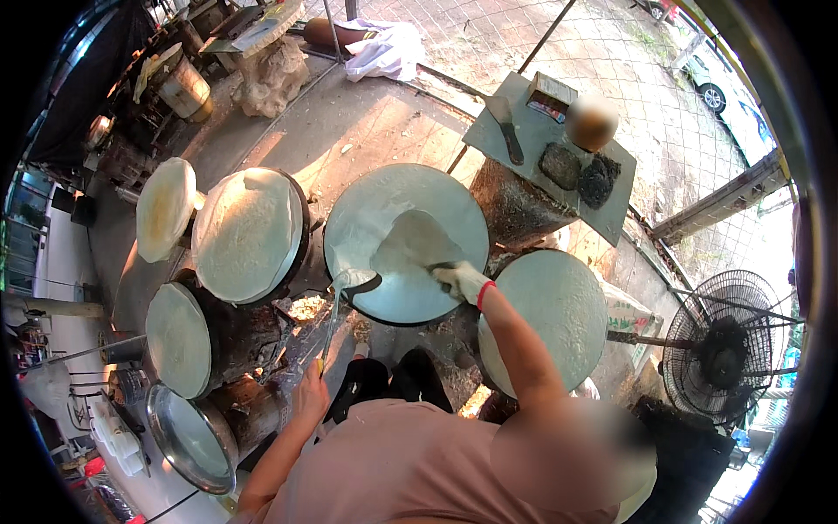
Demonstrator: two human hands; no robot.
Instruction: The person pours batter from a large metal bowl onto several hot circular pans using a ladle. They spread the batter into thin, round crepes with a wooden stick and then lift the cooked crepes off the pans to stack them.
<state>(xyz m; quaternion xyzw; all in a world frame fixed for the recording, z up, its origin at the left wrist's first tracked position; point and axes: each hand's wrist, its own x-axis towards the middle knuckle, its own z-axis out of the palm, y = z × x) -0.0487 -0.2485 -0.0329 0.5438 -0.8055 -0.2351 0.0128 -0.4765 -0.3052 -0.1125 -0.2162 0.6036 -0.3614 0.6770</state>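
My left hand (pixel 310 393) grips the long handle of a ladle (pixel 353 279). Pale batter coats the ladle's bowl, which is over the near-left rim of the round griddle (pixel 349 210) in front of me. On that griddle lies a greyish patch (pixel 410 240), batter or shadow, I cannot tell which. My right hand (pixel 458 281), in a pale glove with a red band at the wrist, reaches over the griddle's right side beside the patch. Its fingers look curled, and what they hold, if anything, is hidden.
Pale sheets cover a griddle on the right (pixel 546 323) and others on the left (pixel 244 231), (pixel 179 341). A wide metal basin (pixel 192 445) stands at lower left. A table (pixel 611 223) bears a scraper (pixel 506 131) and dark lumps. A fan (pixel 724 341) stands at right.
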